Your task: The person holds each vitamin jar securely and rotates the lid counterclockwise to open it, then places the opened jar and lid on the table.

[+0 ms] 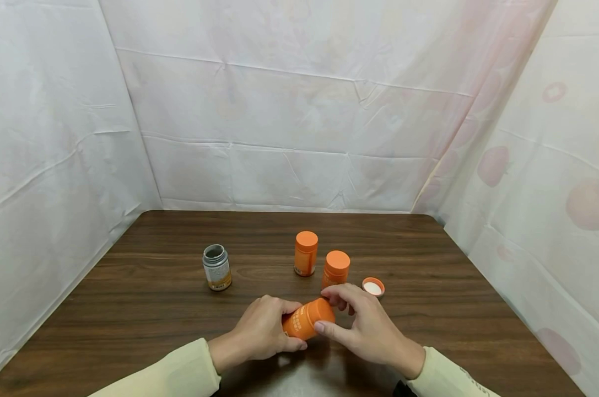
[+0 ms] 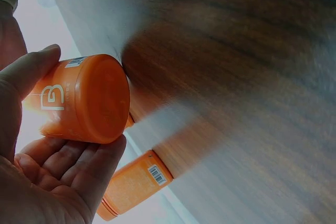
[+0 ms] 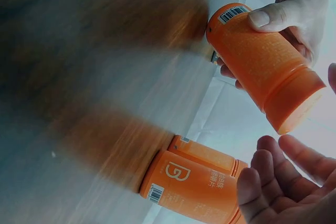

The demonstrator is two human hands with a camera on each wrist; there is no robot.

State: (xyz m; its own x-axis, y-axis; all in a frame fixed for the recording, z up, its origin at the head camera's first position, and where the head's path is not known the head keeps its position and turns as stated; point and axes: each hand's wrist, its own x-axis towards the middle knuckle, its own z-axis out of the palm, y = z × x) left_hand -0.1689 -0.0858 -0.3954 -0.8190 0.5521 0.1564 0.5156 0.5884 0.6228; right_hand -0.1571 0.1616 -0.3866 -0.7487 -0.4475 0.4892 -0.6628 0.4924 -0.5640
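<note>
My left hand grips an orange bottle round its body, tilted with its orange cap toward my right hand. The right thumb and fingers are parted around that cap; in the right wrist view the fingers stay a little apart from it. The left wrist view shows the bottle's rounded base and the left thumb laid along its side. Just beyond the right fingers stands a capped orange bottle, partly hidden by them.
Another capped orange bottle stands farther back. At the left is a grey bottle with its mouth uncovered. A loose orange cap lies inside-up on the right, its white lining showing. White curtains enclose the dark wooden table.
</note>
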